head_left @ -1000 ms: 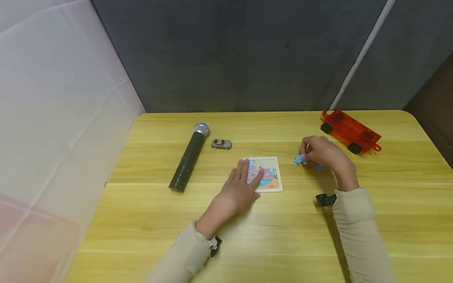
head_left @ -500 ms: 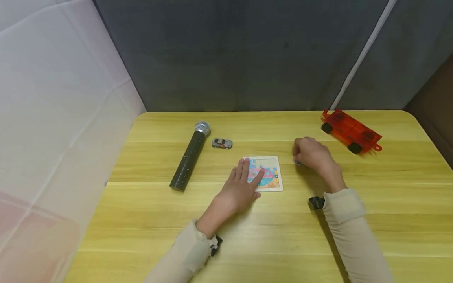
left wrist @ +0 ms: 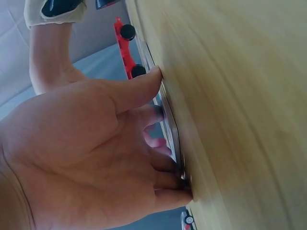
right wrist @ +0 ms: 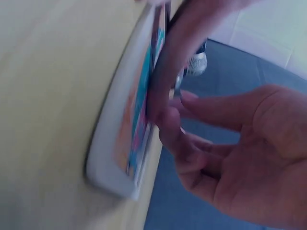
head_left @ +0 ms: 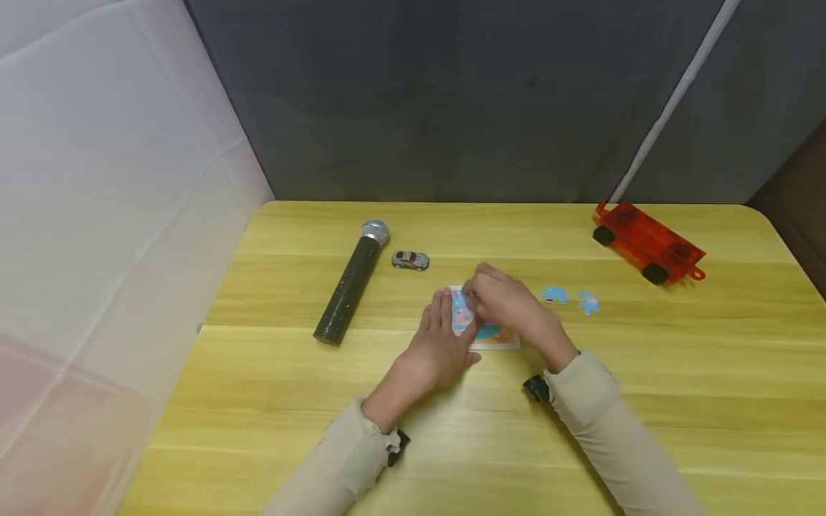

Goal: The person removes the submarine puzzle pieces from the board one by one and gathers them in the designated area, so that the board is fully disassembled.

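Note:
A small picture puzzle (head_left: 507, 345) in a white frame lies on the wooden table, partly covered by both hands. My left hand (head_left: 437, 355) rests on its left side, fingers extended; the left wrist view shows the left palm (left wrist: 91, 153) with fingertips at the frame. Above the puzzle is my right hand (head_left: 510, 304), its fingers bent and their tips over the picture. In the right wrist view the right thumb (right wrist: 216, 110) and bent fingers meet near the puzzle; I cannot tell whether a piece is between them. Right of the frame lie two blue puzzle pieces (head_left: 556, 294).
A black microphone (head_left: 351, 290) with a silver head lies at the left, beside a small silver toy car (head_left: 410, 260). Toward the back right stands a red toy wagon (head_left: 648, 242) with black wheels. A dark panel (head_left: 452, 107) rises behind the table.
My right hand has let go of a blue piece right of the frame and moved left over the puzzle. My left hand has stayed on the frame.

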The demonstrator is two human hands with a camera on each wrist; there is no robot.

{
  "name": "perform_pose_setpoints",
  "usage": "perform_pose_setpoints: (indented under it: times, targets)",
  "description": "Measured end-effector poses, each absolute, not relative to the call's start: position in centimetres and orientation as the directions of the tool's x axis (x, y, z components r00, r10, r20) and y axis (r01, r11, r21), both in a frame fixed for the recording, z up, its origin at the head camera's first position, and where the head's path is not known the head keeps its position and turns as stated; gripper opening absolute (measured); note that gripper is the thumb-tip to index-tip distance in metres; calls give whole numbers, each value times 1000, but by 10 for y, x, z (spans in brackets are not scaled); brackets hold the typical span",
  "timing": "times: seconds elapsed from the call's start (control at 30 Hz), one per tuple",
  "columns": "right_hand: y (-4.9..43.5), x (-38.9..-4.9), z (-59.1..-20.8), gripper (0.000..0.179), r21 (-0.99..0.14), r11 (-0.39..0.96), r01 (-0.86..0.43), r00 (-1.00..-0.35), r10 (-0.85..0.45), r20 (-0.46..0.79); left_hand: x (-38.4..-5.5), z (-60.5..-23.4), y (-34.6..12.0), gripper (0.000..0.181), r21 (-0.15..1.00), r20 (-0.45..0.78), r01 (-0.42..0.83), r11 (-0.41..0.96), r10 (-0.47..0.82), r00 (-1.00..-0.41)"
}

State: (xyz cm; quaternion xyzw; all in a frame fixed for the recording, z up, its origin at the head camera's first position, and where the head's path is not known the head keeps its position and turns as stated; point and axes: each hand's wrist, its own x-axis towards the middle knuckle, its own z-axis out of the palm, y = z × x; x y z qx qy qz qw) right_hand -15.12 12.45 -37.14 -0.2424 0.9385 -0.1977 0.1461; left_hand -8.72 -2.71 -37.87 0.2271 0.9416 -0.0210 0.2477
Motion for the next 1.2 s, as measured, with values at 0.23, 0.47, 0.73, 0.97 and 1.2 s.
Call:
perform_pose_setpoints:
  times: [0.23, 0.47, 0.73, 0.97, 1.2]
  targets:
    - [115, -148, -380, 16, -420, 830, -366, -889, -446, -107, -88, -380, -26, 65, 63, -490, 431, 900, 404, -773]
    - [108, -149, -381, 5, -480, 809, -338, -921, -388, -7, -88, -380, -27, 66, 82, -487, 424, 902, 408, -772]
    - [152, -159, -355, 4, -593, 768, -243, -934, -351, -71, -87, -380, -26, 69, 56, -467, 452, 891, 423, -777]
    - [199, -173, -363, 11, -588, 800, -116, -941, -279, -194, -85, -381, -26, 70, 67, -459, 438, 896, 418, -784]
    - [198, -178, -379, 6, -403, 911, -90, -966, -178, -188, -86, -381, -26, 70, 80, -452, 435, 897, 421, -786]
